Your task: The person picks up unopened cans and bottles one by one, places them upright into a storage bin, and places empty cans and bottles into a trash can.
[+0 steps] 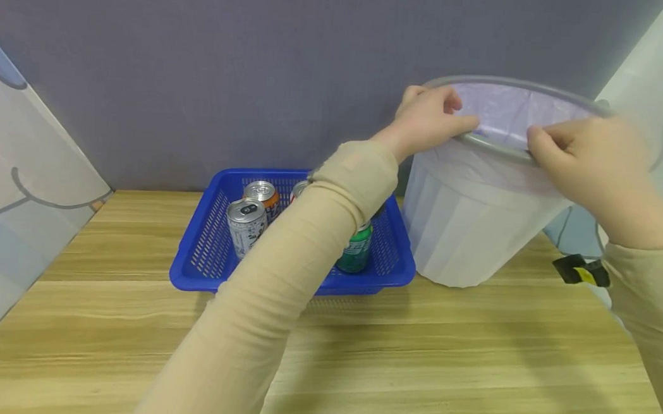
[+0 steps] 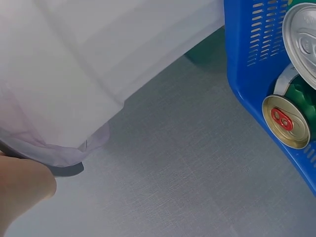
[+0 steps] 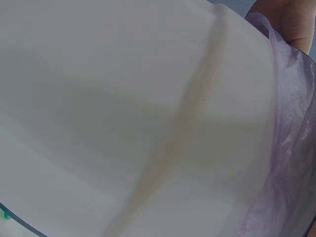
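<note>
A white, fluted trash can stands on the table at the right, with a grey rim ring around its top. A thin purple bag lines it and folds out over the edge, as the purple bag in the left wrist view also shows. My left hand grips the ring at its near left side, thumb toward the inside. At the near right, my right hand, slightly blurred, holds the ring between thumb and curled fingers. The fingertips beyond the rim are partly hidden.
Left of the trash can, a blue plastic basket holds several drink cans, among them a silver-white can and a green can. My left forearm passes over it. A grey panel rises behind the wooden table.
</note>
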{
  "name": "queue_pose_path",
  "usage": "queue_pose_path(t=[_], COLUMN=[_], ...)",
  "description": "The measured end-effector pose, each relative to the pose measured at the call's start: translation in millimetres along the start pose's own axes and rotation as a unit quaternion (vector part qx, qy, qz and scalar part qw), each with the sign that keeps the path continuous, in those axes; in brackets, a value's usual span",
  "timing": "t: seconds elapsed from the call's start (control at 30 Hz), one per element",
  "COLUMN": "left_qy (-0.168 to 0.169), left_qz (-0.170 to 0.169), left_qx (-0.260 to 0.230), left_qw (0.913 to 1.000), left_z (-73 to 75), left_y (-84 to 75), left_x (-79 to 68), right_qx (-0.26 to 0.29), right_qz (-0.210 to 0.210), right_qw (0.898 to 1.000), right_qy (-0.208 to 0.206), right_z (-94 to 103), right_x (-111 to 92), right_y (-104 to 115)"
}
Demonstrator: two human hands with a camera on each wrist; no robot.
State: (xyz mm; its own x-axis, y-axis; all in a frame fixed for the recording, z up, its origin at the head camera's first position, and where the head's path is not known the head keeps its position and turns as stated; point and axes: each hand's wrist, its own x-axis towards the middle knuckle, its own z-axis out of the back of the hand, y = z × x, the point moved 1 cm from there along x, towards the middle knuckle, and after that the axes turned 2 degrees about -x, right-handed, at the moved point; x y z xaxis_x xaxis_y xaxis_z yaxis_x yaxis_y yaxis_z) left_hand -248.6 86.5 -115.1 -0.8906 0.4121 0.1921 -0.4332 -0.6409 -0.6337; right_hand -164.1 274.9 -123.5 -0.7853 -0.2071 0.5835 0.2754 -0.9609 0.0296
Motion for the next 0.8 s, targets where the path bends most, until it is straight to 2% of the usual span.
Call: queue_pose_path(t=[0.67,0.8], left_qy=[-0.011,-0.014], left_qz=[-0.023,-0.037], left_qx=[-0.019,-0.008], left_qw=[0.9995,0.9992], left_z=[-2.7,-3.9], left_y=[5.0,7.4], left_x=[-2.5,-2.6], right_qx=[-0.002,0.005], right_qz=[0.0,-0.001], right_qw=[1.0,1.0], right_qy=[0.002,0.001], right_z=[-1.3,-2.0], right_x=[1.2,0.6], right_y=[0.6,0.9])
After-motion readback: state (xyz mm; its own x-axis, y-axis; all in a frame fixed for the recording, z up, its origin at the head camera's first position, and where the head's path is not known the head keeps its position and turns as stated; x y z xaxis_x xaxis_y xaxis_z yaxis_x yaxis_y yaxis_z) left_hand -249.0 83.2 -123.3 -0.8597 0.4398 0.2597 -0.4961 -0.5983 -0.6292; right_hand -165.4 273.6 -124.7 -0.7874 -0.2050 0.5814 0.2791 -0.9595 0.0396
